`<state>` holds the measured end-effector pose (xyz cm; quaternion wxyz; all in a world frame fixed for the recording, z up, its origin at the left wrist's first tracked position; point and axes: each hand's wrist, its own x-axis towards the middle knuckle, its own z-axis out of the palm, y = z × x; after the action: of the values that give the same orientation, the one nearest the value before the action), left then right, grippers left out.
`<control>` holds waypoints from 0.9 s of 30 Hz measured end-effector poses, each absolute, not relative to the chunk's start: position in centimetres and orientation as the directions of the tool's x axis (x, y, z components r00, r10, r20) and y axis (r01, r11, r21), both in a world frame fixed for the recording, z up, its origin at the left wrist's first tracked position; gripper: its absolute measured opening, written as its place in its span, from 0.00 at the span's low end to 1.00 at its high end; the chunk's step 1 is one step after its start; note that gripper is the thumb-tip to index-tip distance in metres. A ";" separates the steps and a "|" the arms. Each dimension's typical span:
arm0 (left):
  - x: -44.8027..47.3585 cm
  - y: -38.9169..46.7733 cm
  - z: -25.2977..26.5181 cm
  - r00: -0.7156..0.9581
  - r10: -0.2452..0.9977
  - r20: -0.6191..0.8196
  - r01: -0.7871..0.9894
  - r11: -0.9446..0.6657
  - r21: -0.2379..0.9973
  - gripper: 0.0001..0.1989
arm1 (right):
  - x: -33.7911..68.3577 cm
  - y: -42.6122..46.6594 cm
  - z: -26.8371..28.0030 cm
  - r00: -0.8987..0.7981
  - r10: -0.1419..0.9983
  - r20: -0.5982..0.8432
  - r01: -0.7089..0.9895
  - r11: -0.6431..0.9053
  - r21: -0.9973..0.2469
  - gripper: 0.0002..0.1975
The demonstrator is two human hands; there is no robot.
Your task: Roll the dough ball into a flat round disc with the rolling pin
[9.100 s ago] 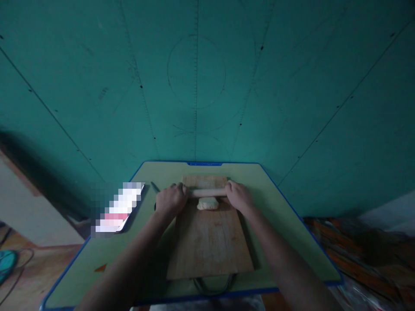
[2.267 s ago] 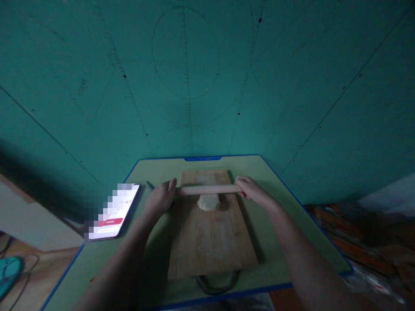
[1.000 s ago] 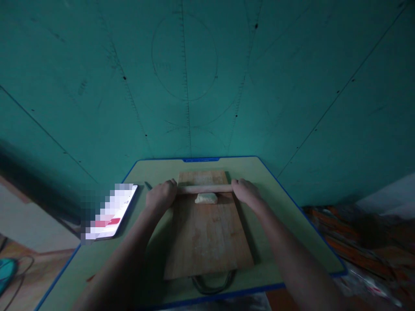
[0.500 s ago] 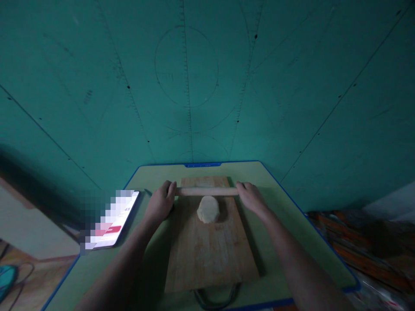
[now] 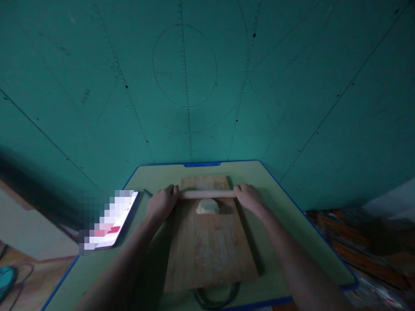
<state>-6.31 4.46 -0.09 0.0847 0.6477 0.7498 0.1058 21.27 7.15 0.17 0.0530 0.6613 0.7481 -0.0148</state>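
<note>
A pale wooden rolling pin [image 5: 207, 195] lies crosswise over the far part of a wooden cutting board [image 5: 210, 255]. My left hand [image 5: 164, 201] is closed around its left end, and my right hand [image 5: 249, 196] grips the right end. Just on the near side of the pin sits a lump of whitish dough [image 5: 208, 207] on the board. It looks low and rounded, with a flat near edge. Whether the pin touches the dough's far side I cannot tell. A dark handle [image 5: 216, 302] sticks out from the board's near edge.
The board rests on a light green table [image 5: 275, 259] with a blue rim. A lit phone or tablet [image 5: 113, 229], partly pixelated, lies at the left. Behind stands a green wall [image 5: 201, 86] with drawn lines. Wrapped orange-brown items [image 5: 350, 242] are on the right.
The rolling pin has come slightly lower and nearer in my hands. The dough, rounder and taller in view before, now appears shorter, its near edge farther from me.
</note>
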 end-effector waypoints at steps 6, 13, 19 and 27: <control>-6.7 4.3 0.1 -0.166 0.983 0.074 0.940 0.135 0.315 0.17 | 21.4 7.2 0.4 -0.131 0.989 -0.070 0.989 0.135 0.056 0.19; -6.8 3.6 0.7 -0.189 0.962 0.199 0.880 0.077 0.468 0.17 | 21.6 7.2 0.9 -0.133 0.990 -0.036 0.989 0.135 0.053 0.22; -6.9 3.8 0.9 -0.139 0.985 0.103 0.917 0.088 0.389 0.17 | 21.7 6.9 0.8 -0.193 0.979 -0.072 0.978 0.198 0.070 0.20; -6.6 4.1 0.7 -0.116 0.993 -0.037 0.966 0.122 0.227 0.19 | 21.8 6.8 0.6 -0.254 0.956 -0.147 0.954 0.273 0.123 0.20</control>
<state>-6.62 4.12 0.69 0.0898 0.6587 0.7435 0.0729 21.78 6.76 0.65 0.0963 0.6030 0.7919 0.0043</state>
